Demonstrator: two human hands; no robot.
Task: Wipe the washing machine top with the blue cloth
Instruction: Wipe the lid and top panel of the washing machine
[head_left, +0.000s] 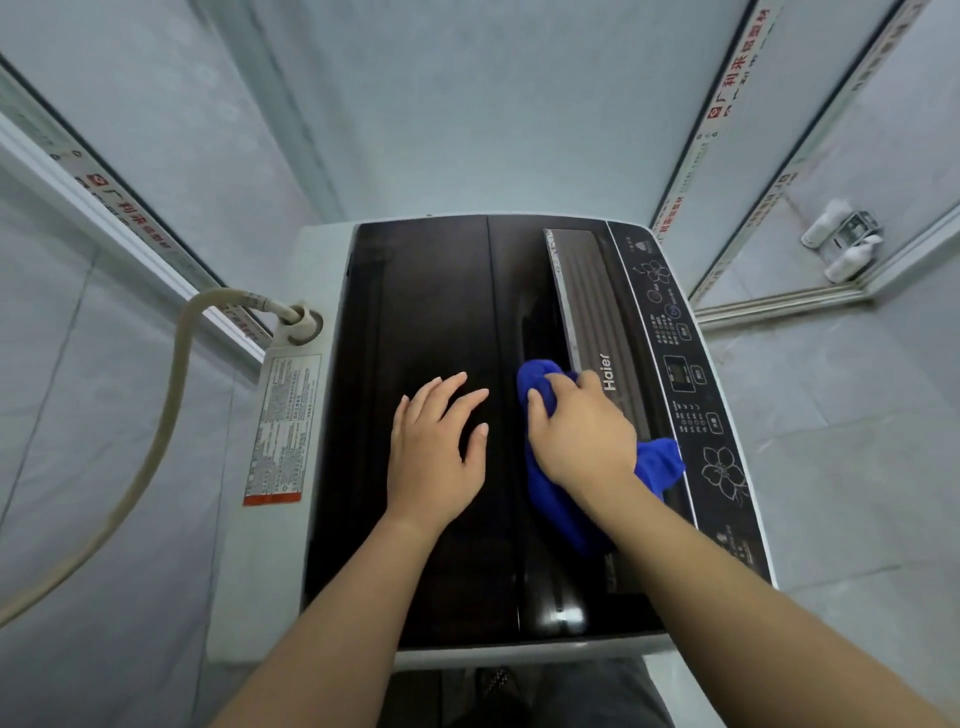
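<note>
Closed around a bunched part of the blue cloth (550, 499), the grip of the right hand (582, 436) presses the cloth down on the washing machine top (431, 312). Its fingers (537, 402) curl over the front fold of the cloth, and the rest of the cloth spreads out under the palm and the wrist, with one corner showing at the right side of the hand. The cloth lies on the right half of the dark glossy lid, just beside the grey strip with the Haier logo (609, 371).

To the left, the left hand (436, 452) lies flat on the lid with the fingers spread and holds nothing. The two hands are near each other but do not touch.

At the right edge of the lid runs the control panel (685, 374) with buttons, a small display and a flower drawing. On the left side of the machine a white edge carries a label sticker (283, 431), and a beige hose (171, 374) joins a round inlet at the back left corner. Grey tiled walls (467, 104) stand around the machine.
</note>
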